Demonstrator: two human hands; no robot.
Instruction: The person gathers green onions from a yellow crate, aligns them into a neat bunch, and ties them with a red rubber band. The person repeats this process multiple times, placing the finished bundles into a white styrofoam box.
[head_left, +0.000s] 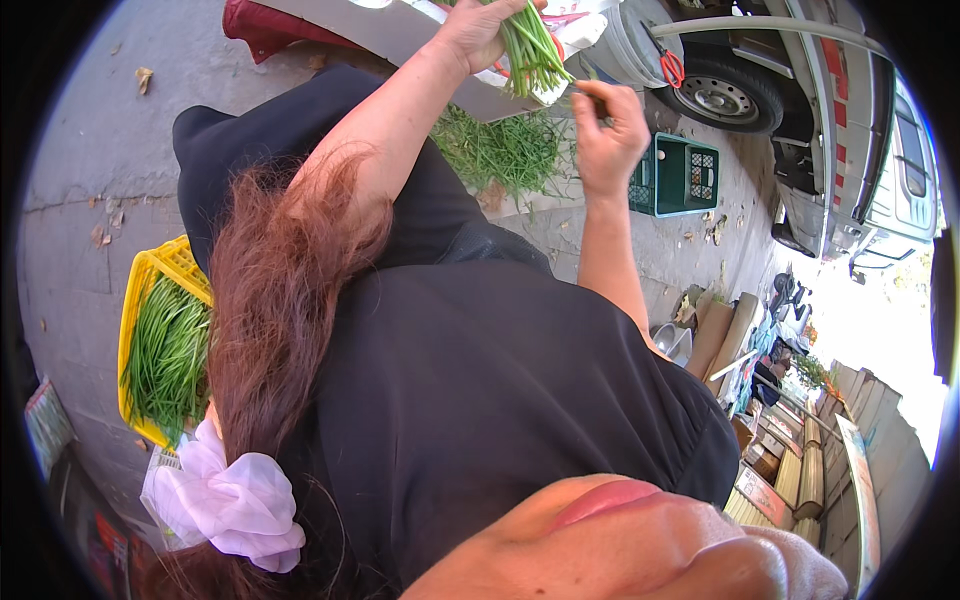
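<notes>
My left hand (480, 34) grips a bunch of green, leafy-vegetable stems (529, 52), probably garlic chives, with the cut ends pointing towards my right hand (613, 135). The fingers of that hand are curled in against the thumb, right beside the stem ends. A bit of green shows at its fingertips, but whether it pinches a stem is hard to tell. Under the bunch is the edge of a white foam box (480, 101). Loose green trimmings (502, 150) lie heaped on the ground below.
A yellow crate (129, 337) full of green stems (169, 345) stands at left. Beyond my right hand are a dark green crate (686, 214), a pale bucket (630, 45) with red-handled scissors (670, 67), and a parked truck (840, 142). Stacked boards and boxes (780, 450) line the right.
</notes>
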